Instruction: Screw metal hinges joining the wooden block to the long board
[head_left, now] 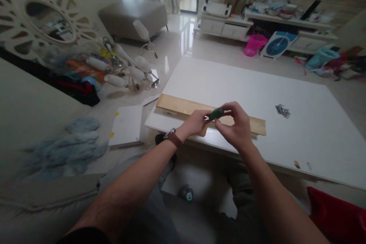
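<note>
My right hand (pixel 236 126) is closed around the green handle of a screwdriver (pixel 216 113), held level above the near edge of a white table (pixel 257 87). My left hand (pixel 194 122), with a brown watch strap at the wrist, pinches at the tool's metal tip, where a small shiny part shows; I cannot make out what it is. Under both hands a long light wooden board (pixel 177 105) lies flat along the table's front edge.
A small pile of metal fittings (pixel 282 111) lies on the table to the right. A white panel (pixel 127 125) and a chandelier (pixel 128 70) lie on the floor at left. A bottle (pixel 186 192) stands between my knees. A red object (pixel 337 217) is at lower right.
</note>
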Available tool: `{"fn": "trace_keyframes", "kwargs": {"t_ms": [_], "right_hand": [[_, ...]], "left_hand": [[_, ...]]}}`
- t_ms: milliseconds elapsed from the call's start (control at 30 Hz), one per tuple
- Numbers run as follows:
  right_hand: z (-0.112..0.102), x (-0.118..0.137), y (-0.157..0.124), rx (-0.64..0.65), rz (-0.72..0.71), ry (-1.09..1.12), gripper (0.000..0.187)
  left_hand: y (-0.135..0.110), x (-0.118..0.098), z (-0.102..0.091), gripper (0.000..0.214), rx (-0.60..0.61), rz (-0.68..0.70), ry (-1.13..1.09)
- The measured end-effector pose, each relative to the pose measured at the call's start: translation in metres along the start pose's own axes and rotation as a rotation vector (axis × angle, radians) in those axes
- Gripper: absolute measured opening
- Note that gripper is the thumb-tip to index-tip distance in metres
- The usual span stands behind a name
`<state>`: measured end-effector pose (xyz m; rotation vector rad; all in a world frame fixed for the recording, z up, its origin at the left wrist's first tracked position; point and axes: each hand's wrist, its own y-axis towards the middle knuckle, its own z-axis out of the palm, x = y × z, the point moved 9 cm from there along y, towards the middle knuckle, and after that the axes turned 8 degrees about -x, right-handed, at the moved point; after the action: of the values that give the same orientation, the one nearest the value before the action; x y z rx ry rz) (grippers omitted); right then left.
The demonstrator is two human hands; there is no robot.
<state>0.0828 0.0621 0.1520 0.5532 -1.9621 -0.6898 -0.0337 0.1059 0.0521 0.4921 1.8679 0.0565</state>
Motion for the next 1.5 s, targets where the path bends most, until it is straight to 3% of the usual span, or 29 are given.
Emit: {"fn": "trace_keyframes", "kwargs": {"t_ms": [100, 200, 433, 633, 733, 833, 1000, 1500], "right_hand": [[-0.003, 0.013, -0.007, 0.101, -0.073, -0.024, 0.029], [-0.006, 0.019, -0.011, 0.141, -0.106, -0.050, 0.028], [-0.014, 0.014, -0.014, 0.063, -0.078, -0.138, 0.023], [-0.012, 0.012, -0.013, 0.069, -0.002, -0.078, 0.036], [-0.007, 0.008, -0.012, 0.072, 0.022, -0.063, 0.032], [-0.006, -0.001, -0.011, 0.014, 0.063, -0.029, 0.031], [-0.006, -0.012, -0.014, -0.052, 0.134, 0.069, 0.045], [-0.006, -0.006, -0.013, 0.024, 0.134, 0.012, 0.041]], "left_hand": [[-0.007, -0.002, 0.004, 0.027, 0.041, 0.015, 0.058], [-0.012, -0.003, 0.003, 0.028, 0.007, 0.016, 0.126], [-0.010, 0.002, 0.002, 0.023, -0.080, -0.009, 0.149], [-0.004, 0.004, -0.006, 0.021, -0.066, 0.019, 0.152], [-0.004, 0.003, -0.006, 0.018, -0.062, 0.019, 0.178], [-0.005, 0.001, -0.003, 0.016, -0.056, 0.028, 0.203], [-0.003, 0.000, 0.000, 0.016, -0.028, 0.081, 0.212], [-0.001, 0.001, -0.009, 0.014, -0.054, 0.050, 0.211]]}}
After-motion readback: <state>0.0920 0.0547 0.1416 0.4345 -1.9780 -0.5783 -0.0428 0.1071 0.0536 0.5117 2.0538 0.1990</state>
